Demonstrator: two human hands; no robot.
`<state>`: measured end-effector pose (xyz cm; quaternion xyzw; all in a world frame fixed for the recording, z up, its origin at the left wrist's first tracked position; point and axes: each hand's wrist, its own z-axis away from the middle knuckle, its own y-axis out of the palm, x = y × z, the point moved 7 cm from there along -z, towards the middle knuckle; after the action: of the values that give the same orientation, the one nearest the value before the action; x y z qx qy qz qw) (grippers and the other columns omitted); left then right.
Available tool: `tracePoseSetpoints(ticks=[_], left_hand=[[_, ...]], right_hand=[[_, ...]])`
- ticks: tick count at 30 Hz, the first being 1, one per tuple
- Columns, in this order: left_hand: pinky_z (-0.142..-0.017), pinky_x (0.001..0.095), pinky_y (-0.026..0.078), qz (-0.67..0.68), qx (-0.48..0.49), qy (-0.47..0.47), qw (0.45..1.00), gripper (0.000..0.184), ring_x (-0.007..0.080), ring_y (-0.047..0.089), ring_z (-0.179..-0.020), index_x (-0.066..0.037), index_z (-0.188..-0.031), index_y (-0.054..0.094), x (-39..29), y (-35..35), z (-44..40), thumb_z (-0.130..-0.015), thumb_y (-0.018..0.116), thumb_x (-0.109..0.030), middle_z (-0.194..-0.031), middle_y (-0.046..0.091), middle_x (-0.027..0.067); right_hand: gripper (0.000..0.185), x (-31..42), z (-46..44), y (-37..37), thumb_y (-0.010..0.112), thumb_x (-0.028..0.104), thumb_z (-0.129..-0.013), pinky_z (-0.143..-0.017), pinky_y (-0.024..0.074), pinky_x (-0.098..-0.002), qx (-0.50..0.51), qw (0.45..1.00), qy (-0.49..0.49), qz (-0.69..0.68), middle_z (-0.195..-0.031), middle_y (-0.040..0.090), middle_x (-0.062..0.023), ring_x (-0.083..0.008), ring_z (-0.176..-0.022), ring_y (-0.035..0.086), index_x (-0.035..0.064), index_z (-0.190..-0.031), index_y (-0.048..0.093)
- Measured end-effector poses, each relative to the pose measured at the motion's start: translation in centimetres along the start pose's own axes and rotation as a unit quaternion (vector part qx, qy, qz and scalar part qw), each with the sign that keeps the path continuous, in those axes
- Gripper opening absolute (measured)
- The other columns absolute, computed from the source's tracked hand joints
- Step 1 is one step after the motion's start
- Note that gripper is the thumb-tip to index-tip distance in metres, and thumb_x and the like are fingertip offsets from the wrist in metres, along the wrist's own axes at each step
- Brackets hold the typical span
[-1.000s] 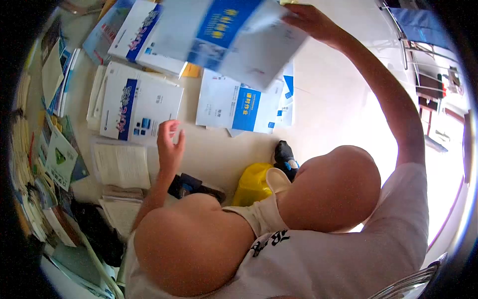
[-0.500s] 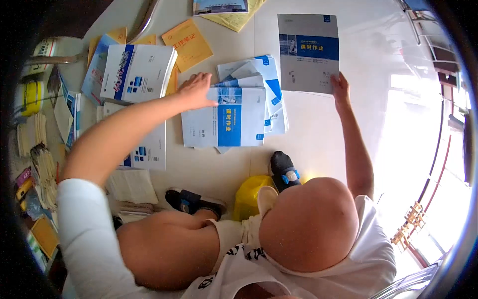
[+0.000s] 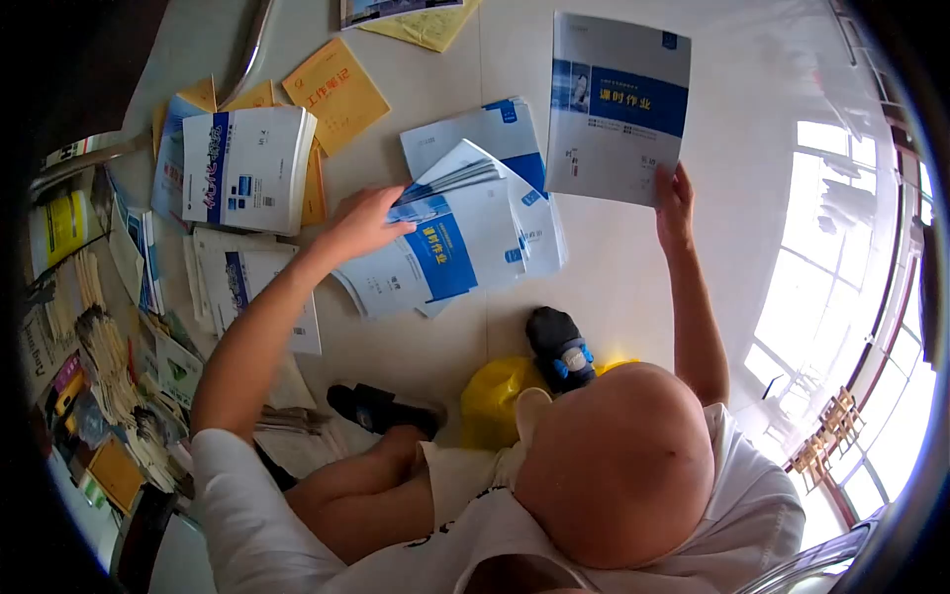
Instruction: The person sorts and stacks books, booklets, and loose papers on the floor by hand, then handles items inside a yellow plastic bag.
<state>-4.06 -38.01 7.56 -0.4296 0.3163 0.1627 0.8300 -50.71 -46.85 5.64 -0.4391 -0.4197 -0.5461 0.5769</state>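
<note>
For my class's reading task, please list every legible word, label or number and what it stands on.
"课时作业": grey-and-blue paper workbook in the right hand.
"课时作业": white-and-blue paper workbook at the left hand.
"工作笔记": orange rectangular paper notebook.
Too stylised or blurred to read surely: the title on the thick white rectangular book, the workbooks' smaller print, lettering along the left edge.

The shirt [image 3: 267, 535] was white, with short sleeves [image 3: 233, 465] and a small dark print [image 3: 450, 525], partly hidden by folds. The shorts [image 3: 470, 490] were cream. Both shoes [image 3: 554, 332] were black; one had blue trim [image 3: 587, 353].
</note>
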Motion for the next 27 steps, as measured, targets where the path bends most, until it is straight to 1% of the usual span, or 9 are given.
tracePoseSetpoints(ticks=[10, 14, 18, 19, 20, 21, 24, 25, 27], left_hand=[[-0.106, 0.0348, 0.042, 0.355, 0.066, -0.034, 0.932, 0.059, 0.0202, 0.056, -0.118, -0.002, -0.136, 0.049, -4.4, -11.6, 7.4, -0.085, 0.076, -0.017, -0.126, 0.062, 0.0076], [-0.109, 0.0378, 0.038, 0.45, -0.006, -0.15, 0.88, 0.077, 0.0228, 0.05, -0.127, -0.003, -0.144, 0.04, -5.2, -5.4, 5.2, -0.082, 0.08, -0.022, -0.135, 0.055, 0.0102], [-0.098, 0.0343, 0.045, 0.65, -0.051, -0.091, 0.753, 0.044, 0.0168, 0.06, -0.11, -0.005, -0.126, 0.056, -4.3, 3.4, 0.1, -0.089, 0.073, -0.021, -0.117, 0.065, 0.0047], [-0.099, 0.0384, 0.044, 0.619, -0.079, -0.106, 0.774, 0.051, 0.0211, 0.057, -0.114, -0.007, -0.125, 0.055, -1.8, 6.3, -1.2, -0.085, 0.077, -0.029, -0.118, 0.064, 0.0069], [-0.095, 0.0381, 0.045, 0.621, -0.115, -0.135, 0.764, 0.049, 0.0203, 0.058, -0.109, -0.007, -0.122, 0.056, -0.6, 8.2, -1.4, -0.085, 0.078, -0.029, -0.115, 0.064, 0.0067], [-0.091, 0.0378, 0.047, 0.622, -0.15, -0.164, 0.751, 0.046, 0.0196, 0.06, -0.103, -0.007, -0.119, 0.057, -0.1, 9.5, -1.5, -0.085, 0.078, -0.03, -0.112, 0.065, 0.0065], [-0.084, 0.0405, 0.049, 0.505, -0.223, -0.191, 0.812, 0.048, 0.0228, 0.063, -0.094, -0.003, -0.117, 0.056, 0.1, 9.4, -1.4, -0.084, 0.078, -0.031, -0.105, 0.066, 0.0092], [-0.084, 0.0405, 0.049, 0.505, -0.229, -0.193, 0.81, 0.048, 0.0228, 0.063, -0.094, -0.003, -0.117, 0.056, 0.5, 9.9, -1.5, -0.084, 0.078, -0.031, -0.105, 0.066, 0.0092], [-0.083, 0.0451, 0.047, 0.124, -0.375, -0.162, 0.904, 0.048, 0.0307, 0.06, -0.096, -0.001, -0.114, 0.053, 0.1, 7.1, -1.1, -0.08, 0.078, -0.024, -0.101, 0.062, 0.0133]], right_hand=[[0.037, -10.5, 4.4, 7.9, 0.053, 0.024, -0.103, -0.093, 0.0471, -0.0282, 0.087, 0.993, 0.017, 0.083, -0.114, 0.065, -0.0073, -0.0132, -0.107, 0.058, 0.0019, -0.133, 0.054], [0.041, -14.2, 8.1, 10.0, 0.048, 0.031, -0.104, -0.09, 0.0493, -0.0304, 0.067, 0.998, -0.015, 0.013, -0.116, 0.064, -0.0092, -0.0151, -0.106, 0.059, 0.0031, -0.135, 0.052], [0.047, -12.9, 8.5, 10.7, 0.044, 0.038, -0.105, -0.087, 0.0517, -0.0341, 0.103, 0.978, 0.147, -0.107, -0.118, 0.063, -0.012, -0.0178, -0.105, 0.061, 0.0049, -0.137, 0.051], [0.048, -11.7, 8.7, 10.9, 0.043, 0.04, -0.105, -0.086, 0.0523, -0.035, 0.119, 0.969, 0.178, -0.121, -0.119, 0.063, -0.0127, -0.0185, -0.105, 0.061, 0.0054, -0.137, 0.05], [0.057, -6.1, 8.6, 12.6, 0.037, 0.049, -0.105, -0.088, 0.0518, -0.0359, 0.208, 0.977, 0.031, -0.04, -0.119, 0.062, -0.0106, -0.0179, -0.106, 0.06, 0.0045, -0.139, 0.049], [0.061, -6.8, 9.0, 12.6, 0.035, 0.053, -0.105, -0.089, 0.0504, -0.0347, 0.132, 0.962, 0.223, -0.086, -0.118, 0.062, -0.0105, -0.0176, -0.106, 0.06, 0.0038, -0.137, 0.051], [0.062, -6.9, 8.4, 12.8, 0.035, 0.054, -0.104, -0.089, 0.0508, -0.0329, 0.129, 0.957, 0.237, -0.106, -0.118, 0.063, -0.0098, -0.017, -0.104, 0.061, 0.0016, -0.131, 0.055], [0.058, -8.0, 7.4, 11.9, 0.04, 0.052, -0.103, -0.087, 0.0513, -0.0338, 0.138, 0.965, 0.217, 0.048, -0.116, 0.064, -0.0112, -0.0186, -0.1, 0.062, 0.0007, -0.126, 0.057], [0.055, -7.5, 6.4, 12.0, 0.046, 0.049, -0.102, -0.086, 0.0519, -0.0347, 0.146, 0.952, 0.181, 0.199, -0.114, 0.064, -0.0127, -0.0201, -0.096, 0.064, -0.0003, -0.121, 0.06]])
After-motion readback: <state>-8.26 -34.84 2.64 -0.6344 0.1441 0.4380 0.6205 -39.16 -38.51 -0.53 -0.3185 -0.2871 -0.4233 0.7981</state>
